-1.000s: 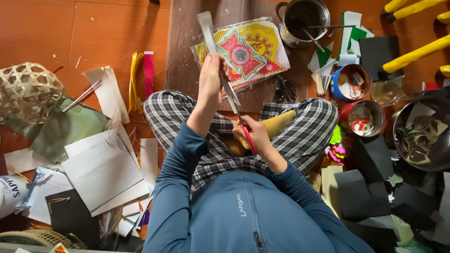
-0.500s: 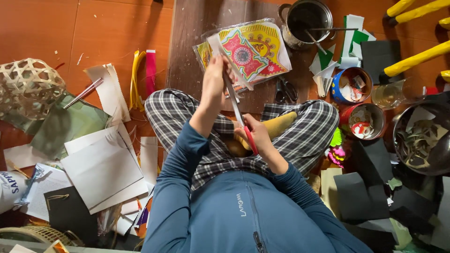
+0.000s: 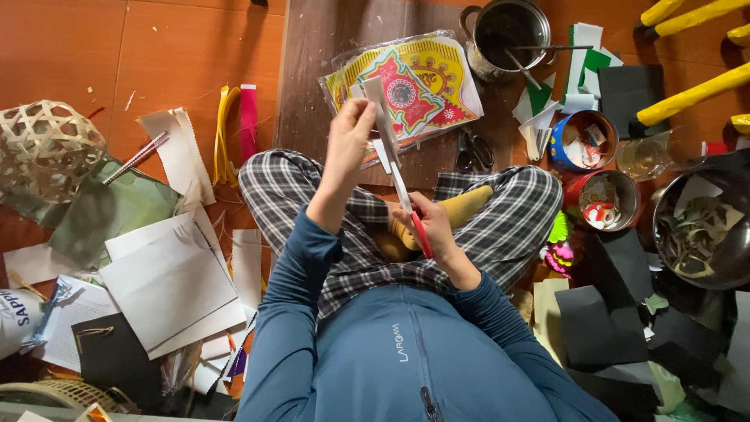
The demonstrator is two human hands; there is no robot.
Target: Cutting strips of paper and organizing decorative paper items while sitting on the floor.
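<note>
The person is sitting cross-legged on the floor, and the left hand [image 3: 349, 134] is pinching a narrow white paper strip [image 3: 377, 109] between thumb and fingers, lifting it up in front of the body so that its long edge is standing free for the blades. The right hand [image 3: 428, 227] is closing around the red handles of a pair of scissors [image 3: 408, 205], and the blades are pointing up and away from this hand, toward the strip. The grip looks chosen so that one hand is steadying the paper while the other is working the tool along it.

The strip is lying just above and to the left of the right hand, its lower end reaching down to the blades; whether the blades are biting into it cannot be told. Beyond the left hand, farther from the body, a colourful patterned sheet in a clear sleeve [image 3: 418, 86] is resting on a brown board. A second pair of dark scissors [image 3: 474, 150] is lying just past the right hand, near the knee. White paper sheets [image 3: 168, 281] are piling up well to the left of the left hand.
</note>
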